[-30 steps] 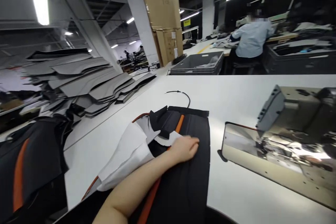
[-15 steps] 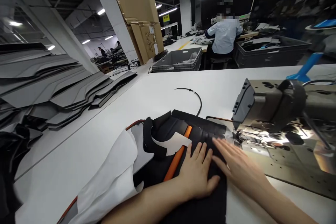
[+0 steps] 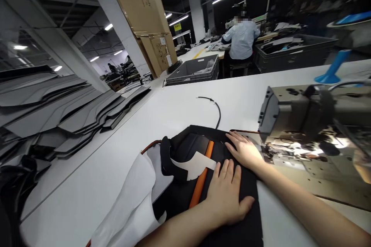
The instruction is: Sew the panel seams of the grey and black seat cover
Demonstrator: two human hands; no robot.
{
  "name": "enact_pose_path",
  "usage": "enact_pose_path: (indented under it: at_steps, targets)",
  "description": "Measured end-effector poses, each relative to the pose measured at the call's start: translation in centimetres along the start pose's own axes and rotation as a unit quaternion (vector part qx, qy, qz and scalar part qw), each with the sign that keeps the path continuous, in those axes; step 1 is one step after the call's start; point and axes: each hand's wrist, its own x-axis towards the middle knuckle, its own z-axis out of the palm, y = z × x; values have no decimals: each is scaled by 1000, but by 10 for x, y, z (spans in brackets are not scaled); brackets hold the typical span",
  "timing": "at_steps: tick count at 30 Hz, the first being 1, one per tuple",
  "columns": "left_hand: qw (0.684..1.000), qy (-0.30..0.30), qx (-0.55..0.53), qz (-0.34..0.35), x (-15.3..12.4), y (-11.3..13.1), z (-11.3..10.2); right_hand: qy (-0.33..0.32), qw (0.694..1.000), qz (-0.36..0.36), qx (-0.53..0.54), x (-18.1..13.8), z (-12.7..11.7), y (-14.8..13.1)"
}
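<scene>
Both hands lie flat and open on the black fabric panel (image 3: 232, 216) in the head view: the left hand (image 3: 228, 195) presses palm-down just right of the orange stripe (image 3: 202, 179), and the right hand (image 3: 245, 150), a moment ago reaching across low beside the left, now sits farther forward, its fingertips at the panel's far edge just beside the sewing machine (image 3: 313, 119). Neither hand grips anything; fingers are spread and pressing. A second ago only the left hand was on the cloth and the panel lay well short of the machine; now its front edge touches the lit metal bed under the machine head, so the work looks like feeding the piece toward the needle. Counted: two hands, one black panel with one orange stripe, one white paper-like pattern piece (image 3: 197, 165) just left of the left hand, one larger white sheet (image 3: 130, 200) farther left, one thin black cord (image 3: 216, 108) beyond the right hand, one sewing machine. Well left of the hands rises one sprawling stack of grey cut pieces (image 3: 72, 112); far ahead sit one grey crate (image 3: 194, 70) and one seated person in a pale blue shirt (image 3: 242, 38).
</scene>
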Motion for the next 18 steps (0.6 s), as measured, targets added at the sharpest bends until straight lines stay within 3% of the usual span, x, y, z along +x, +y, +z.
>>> enact_pose_path:
  at_steps: [5,14,18]
  targets:
    - [1000,12,8,-5,1,3,5,-13,999,30,-14,-22,-13,-10]
    - [998,27,34,-44,6,6,18,-83,996,29,22,11,-15,-22]
    - [998,29,43,-42,8,5,20,-90,995,13,31,10,-13,-21]
